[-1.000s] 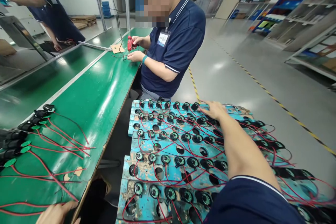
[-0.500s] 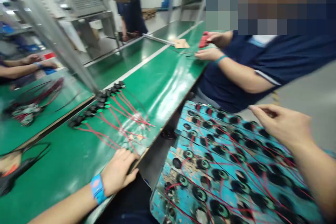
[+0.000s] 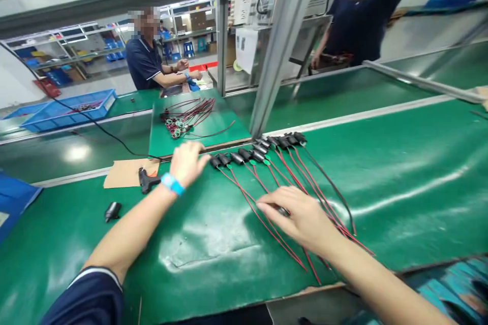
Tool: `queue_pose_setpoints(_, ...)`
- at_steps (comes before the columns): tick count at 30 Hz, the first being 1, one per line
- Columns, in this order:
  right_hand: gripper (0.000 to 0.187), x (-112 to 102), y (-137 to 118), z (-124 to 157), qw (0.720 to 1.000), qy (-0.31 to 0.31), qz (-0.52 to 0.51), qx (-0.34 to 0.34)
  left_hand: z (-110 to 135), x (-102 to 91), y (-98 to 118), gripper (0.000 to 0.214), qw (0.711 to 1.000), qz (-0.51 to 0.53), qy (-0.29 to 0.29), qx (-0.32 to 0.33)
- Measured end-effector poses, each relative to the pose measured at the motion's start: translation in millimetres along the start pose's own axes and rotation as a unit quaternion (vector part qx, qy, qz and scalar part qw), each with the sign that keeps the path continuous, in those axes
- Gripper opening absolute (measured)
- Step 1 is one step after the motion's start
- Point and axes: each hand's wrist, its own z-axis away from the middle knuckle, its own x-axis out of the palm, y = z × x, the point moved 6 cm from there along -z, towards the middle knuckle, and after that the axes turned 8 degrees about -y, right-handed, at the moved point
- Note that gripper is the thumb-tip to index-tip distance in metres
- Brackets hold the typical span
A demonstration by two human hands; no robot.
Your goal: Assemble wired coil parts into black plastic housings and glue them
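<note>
A row of black cylindrical parts [image 3: 244, 156] with red wires [image 3: 263, 213] lies across the green work surface [image 3: 206, 244]. At the row's left end is my left hand [image 3: 186, 165], a blue band on its wrist. Its thumb is spread from the fingers, and it appears to hold nothing. My right hand [image 3: 301, 216] hovers over the red wires with its fingers curled in a pinch. Something small and dark shows between its thumb and fingers, too hidden to name. A single black cylindrical part [image 3: 113, 212] lies apart on the left.
A black glue gun [image 3: 148, 181] rests by a cardboard piece [image 3: 122, 173]. Behind stand a metal post [image 3: 276, 56] and a pile of wired parts [image 3: 186, 119]. A blue tray [image 3: 72, 111] is farther left. The turquoise holed board [image 3: 457, 289] shows at lower right. Two co-workers stand beyond the bench.
My view has swung left from the turquoise board to the bench. My right hand has moved from above the board to over the wires; my left hand from the bench edge to the row's left end.
</note>
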Motion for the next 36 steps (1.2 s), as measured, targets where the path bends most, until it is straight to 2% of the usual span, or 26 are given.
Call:
queue_pose_setpoints(1,0.013,13.4,-7.4,-12.7,1.000,-0.013,-0.018,-0.013,-17.5,-10.1,-32.5,0.033,0.998,-0.008,0.017,-0.055)
queue_pose_setpoints(3,0.012,35.9,-22.1,-31.0,0.997,-0.036,-0.051,-0.035,-46.2,-18.1,-85.0,0.042,0.991,-0.015,0.026,-0.134)
queue_pose_setpoints(5,0.012,51.9,-34.8,-42.2,0.995,-0.051,-0.075,-0.047,-65.9,-13.4,-117.9,0.045,0.985,-0.009,0.014,-0.171)
queue_pose_setpoints(7,0.011,62.8,-44.0,-48.5,0.993,-0.062,-0.093,-0.045,-77.2,-3.9,-134.3,0.040,0.984,0.007,0.001,-0.180)
queue_pose_setpoints(10,0.014,71.7,-50.3,-53.2,0.992,-0.060,-0.113,-0.024,-81.4,4.1,-141.9,0.032,0.985,0.039,0.005,-0.168)
queue_pose_setpoints(14,0.018,79.1,-48.2,-61.6,0.994,-0.033,-0.097,0.021,-68.7,-4.9,-141.9,0.037,0.986,0.092,0.041,-0.136)
queue_pose_setpoints(18,0.013,88.9,-42.9,-84.2,0.996,0.013,-0.067,0.056,-30.0,-19.7,-129.0,0.038,0.982,0.152,0.070,-0.088)
queue_pose_setpoints(22,0.040,110.3,-50.9,-114.5,0.996,0.043,-0.056,0.051,44.3,-26.7,-109.7,0.037,0.972,0.213,0.085,-0.049)
queue_pose_setpoints(24,0.053,127.2,-63.2,-125.6,0.997,0.035,-0.060,0.026,89.5,-29.6,-102.6,0.040,0.954,0.279,0.111,-0.018)
queue_pose_setpoints(26,0.056,145.3,-80.5,-130.8,0.998,0.013,-0.061,-0.018,131.3,-29.9,-100.2,0.044,0.937,0.327,0.124,-0.016)
queue_pose_setpoints(29,0.037,161.9,-106.6,-127.4,0.992,-0.007,-0.085,-0.097,177.1,-26.3,-103.5,0.047,0.914,0.383,0.124,-0.050)
queue_pose_setpoints(32,0.015,161.2,-120.7,-120.2,0.979,-0.022,-0.171,-0.111,200.6,-22.4,-108.8,0.049,0.890,0.432,0.129,-0.068)
queue_pose_setpoints(34,0.011,158.2,-122.4,-117.6,0.968,-0.051,-0.237,-0.057,206.9,-19.8,-110.7,0.050,0.876,0.460,0.126,-0.066)
queue_pose_setpoints(36,0.010,157.3,-120.9,-115.1,0.949,-0.085,-0.301,0.031,209.0,-17.3,-110.6,0.051,0.861,0.491,0.116,-0.058)
